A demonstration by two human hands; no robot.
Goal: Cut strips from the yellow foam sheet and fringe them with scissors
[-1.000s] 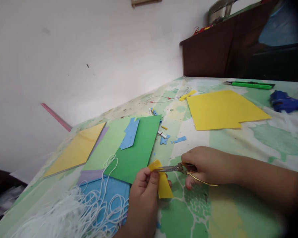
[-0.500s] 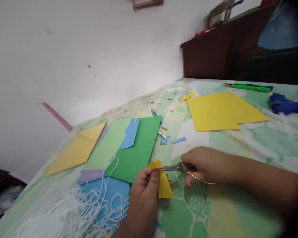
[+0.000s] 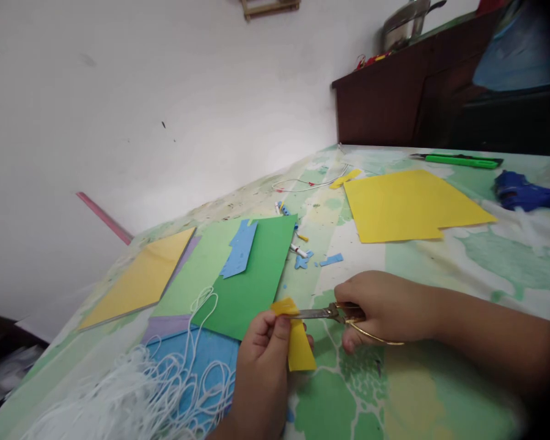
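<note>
My left hand (image 3: 266, 354) pinches a small strip of yellow paper (image 3: 301, 351) between thumb and fingers, low in the middle of the view. In my right hand (image 3: 378, 308) are gold-handled scissors (image 3: 318, 313), their blades pointing left. The blades lie across the yellow strip, close to my left thumb. Part of the blade tips is hidden by the paper and thumb. Behind the strip lies a dark green sheet (image 3: 268, 263) with a cut piece of blue paper (image 3: 242, 247) on top of it.
White string (image 3: 132, 397) lies tangled over blue sheets (image 3: 201, 348) at lower left. A big yellow sheet (image 3: 412, 208), a green craft knife (image 3: 462, 161) and a blue tool (image 3: 525, 192) lie at right. Blue paper scraps (image 3: 331, 260) are scattered mid-table. An orange-yellow board (image 3: 140, 278) rests at left.
The yellow strip has shifted slightly left and down with my left hand. The lower scissor handle has swung down a little; the blades remain across the paper.
</note>
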